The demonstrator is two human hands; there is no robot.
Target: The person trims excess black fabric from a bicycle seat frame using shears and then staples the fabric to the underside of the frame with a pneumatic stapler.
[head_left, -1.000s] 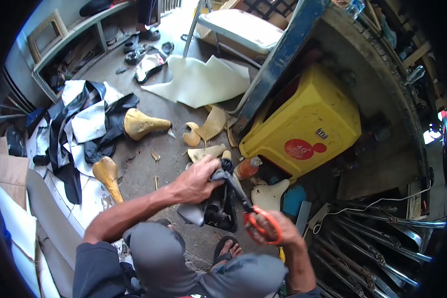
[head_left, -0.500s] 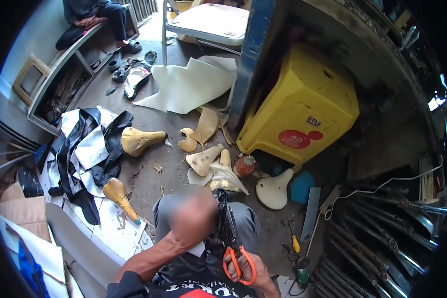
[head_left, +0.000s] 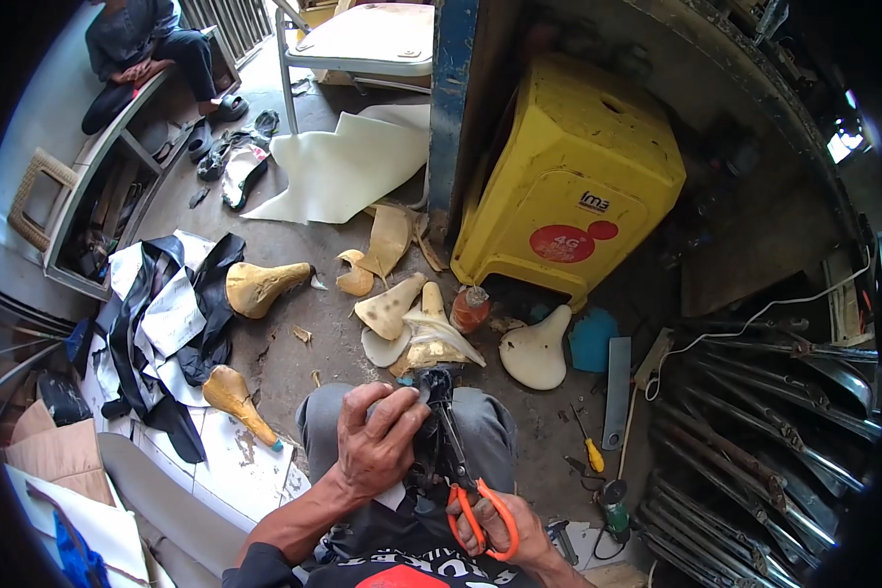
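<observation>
My left hand [head_left: 377, 439] is closed on a dark, crumpled piece [head_left: 425, 441] resting between my knees, with a bit of grey-white showing below it. My right hand [head_left: 500, 529] grips orange-handled scissors [head_left: 485, 505], whose black blades point forward into the dark piece, right beside my left fingertips. Just beyond my knees lie stained cream saddle-shaped pieces [head_left: 387, 309] and a pale padded piece [head_left: 534, 348]. Two yellowish saddle pieces [head_left: 260, 284] lie at the left.
A yellow plastic stool [head_left: 573, 167] lies tipped at the right, near metal bars [head_left: 755, 441], a yellow screwdriver [head_left: 590, 451] and a green tool [head_left: 612, 510]. Black-and-white scraps [head_left: 162, 323] cover the left floor. Ahead are a white sheet [head_left: 333, 171], a folding chair [head_left: 363, 39] and a seated person [head_left: 137, 54].
The view has shifted, bringing the seated person into sight. My hands and scissors have come down from in front of the cream pieces to over my lap.
</observation>
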